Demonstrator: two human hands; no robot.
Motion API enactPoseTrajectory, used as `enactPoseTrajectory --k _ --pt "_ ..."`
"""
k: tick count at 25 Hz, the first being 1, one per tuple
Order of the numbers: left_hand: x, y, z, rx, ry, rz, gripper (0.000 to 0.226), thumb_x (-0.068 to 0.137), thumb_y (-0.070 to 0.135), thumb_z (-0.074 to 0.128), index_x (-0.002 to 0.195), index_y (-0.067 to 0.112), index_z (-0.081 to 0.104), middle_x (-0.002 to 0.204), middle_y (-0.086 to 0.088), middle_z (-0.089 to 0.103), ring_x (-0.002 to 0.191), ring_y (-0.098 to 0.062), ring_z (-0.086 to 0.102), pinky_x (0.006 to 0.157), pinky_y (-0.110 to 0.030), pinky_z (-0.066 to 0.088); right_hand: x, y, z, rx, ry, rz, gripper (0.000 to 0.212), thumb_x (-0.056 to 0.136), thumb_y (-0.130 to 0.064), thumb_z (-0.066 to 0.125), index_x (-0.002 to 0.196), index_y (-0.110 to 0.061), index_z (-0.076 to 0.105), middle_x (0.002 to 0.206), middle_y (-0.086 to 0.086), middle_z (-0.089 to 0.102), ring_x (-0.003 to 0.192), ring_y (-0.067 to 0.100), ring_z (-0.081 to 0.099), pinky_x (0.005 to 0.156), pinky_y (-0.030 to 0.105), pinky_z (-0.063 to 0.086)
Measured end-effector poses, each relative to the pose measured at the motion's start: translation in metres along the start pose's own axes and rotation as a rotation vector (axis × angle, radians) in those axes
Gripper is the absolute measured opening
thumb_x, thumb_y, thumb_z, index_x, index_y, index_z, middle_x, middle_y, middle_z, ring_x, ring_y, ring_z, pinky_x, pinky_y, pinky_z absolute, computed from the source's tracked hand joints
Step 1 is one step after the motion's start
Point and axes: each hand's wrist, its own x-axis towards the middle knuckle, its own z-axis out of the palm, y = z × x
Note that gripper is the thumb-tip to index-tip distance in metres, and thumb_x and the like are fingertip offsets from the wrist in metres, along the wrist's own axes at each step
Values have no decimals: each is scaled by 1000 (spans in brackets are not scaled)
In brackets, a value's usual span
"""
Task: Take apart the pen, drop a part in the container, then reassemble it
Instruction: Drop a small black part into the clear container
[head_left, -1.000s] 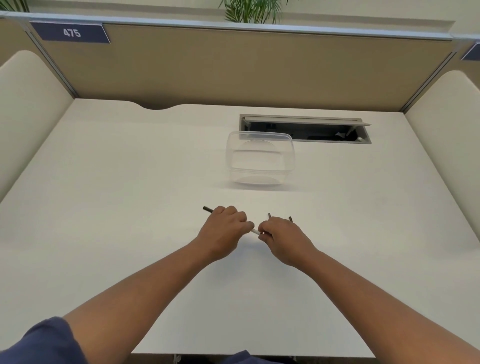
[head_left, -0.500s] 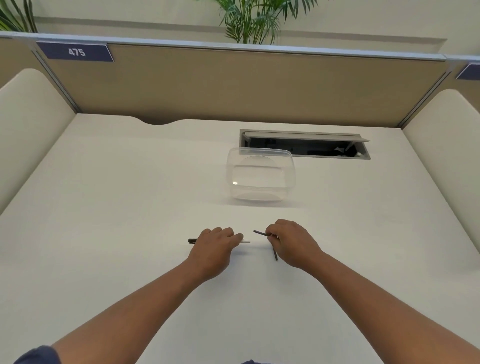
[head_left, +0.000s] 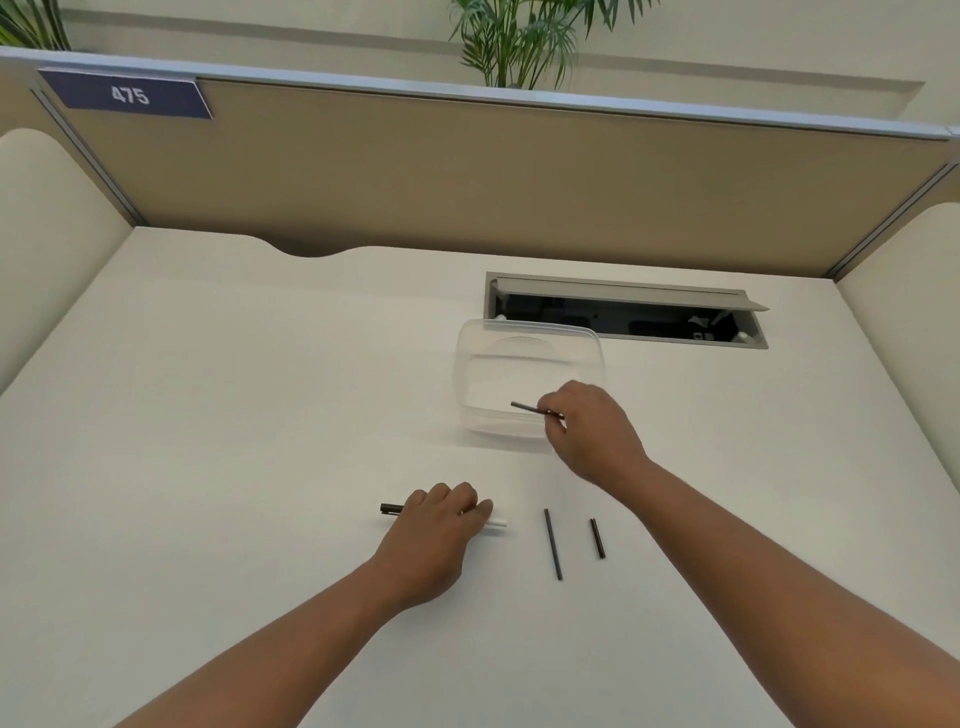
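Right hand pinched shut on a thin dark rod-shaped pen part, holding it nearly level, tip pointing left, over the near right corner of the clear, round-cornered plastic container. Best done by carrying the rod a little farther in, past the near rim and over the bare bottom, tipping it slightly downward and only then parting the fingers; released here, judging by the overlap, likely to bridge or strike the rim and roll off. Left hand closed around the white pen barrel with a black end, pressing it flat on the white desk, the black end poking out left and the white end right. Just right of that, a long slim dark rod and a shorter dark piece lying side by side, apart from each other, near edge of the desk well clear of them but both free to roll if brushed on withdrawal. Beyond the container, close behind its far rim, an open grey cable slot: worth avoiding any overshoot there. Plenty of bare desk to the left and far left; padded side panels and tan partition well apart from both hands.
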Motion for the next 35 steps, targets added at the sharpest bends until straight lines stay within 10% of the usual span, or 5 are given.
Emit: enactPoseTrajectory --k 20,35 --pt "27 -17 4 -88 -42 -34 52 87 1 53 136 18 58 116 -1 57 94 -27 52 77 -35 35 110 21 42 -109 -312 128 29 85 0 55 96 -18 76 102 6 73 91 30 66 75 34 55" --pt "20 -12 -2 -64 -50 -47 53 91 2 48 141 21 54 120 1 55 98 -26 49 79 -34 33 73 7 5 99 -38 82 18 91 -9 61 98 -14 77 96 3 74 92 26 66 80 35 55"
